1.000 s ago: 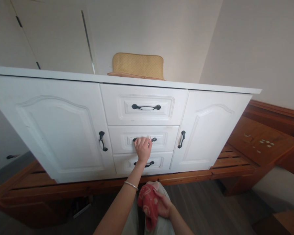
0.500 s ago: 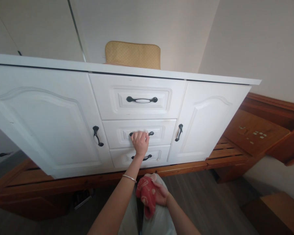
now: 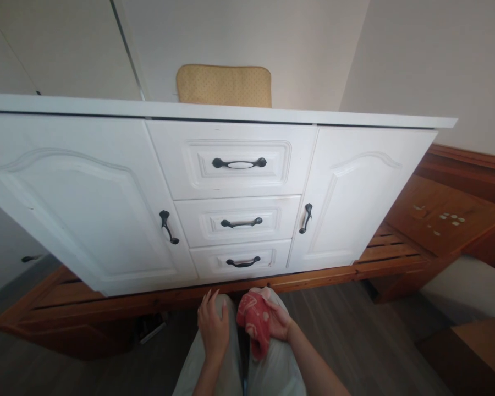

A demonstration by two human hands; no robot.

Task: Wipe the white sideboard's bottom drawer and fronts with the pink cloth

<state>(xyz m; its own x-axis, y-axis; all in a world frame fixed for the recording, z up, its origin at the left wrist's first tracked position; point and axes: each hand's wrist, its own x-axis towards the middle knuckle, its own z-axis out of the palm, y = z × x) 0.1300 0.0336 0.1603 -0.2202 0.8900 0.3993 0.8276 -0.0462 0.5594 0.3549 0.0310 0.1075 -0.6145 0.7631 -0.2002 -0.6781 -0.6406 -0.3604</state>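
My left hand rests on my left knee with its fingers stretched out, holding nothing. On my right knee, my right hand holds a crumpled red cloth with a pale pattern; part of it hangs between my legs. In front of my knees is a white cabinet. The top drawer, middle drawer and bottom drawer in its centre are all closed. Each bears a dark handle, such as the middle one.
A closed cabinet door stands on each side of the drawers, left and right. The cabinet sits on a slatted wooden frame. A tan dotted panel rises behind the top. At lower right is a brown box.
My left hand has let go of the middle drawer's handle and come down to my left knee. My right hand still holds the red cloth. The view has shifted slightly.
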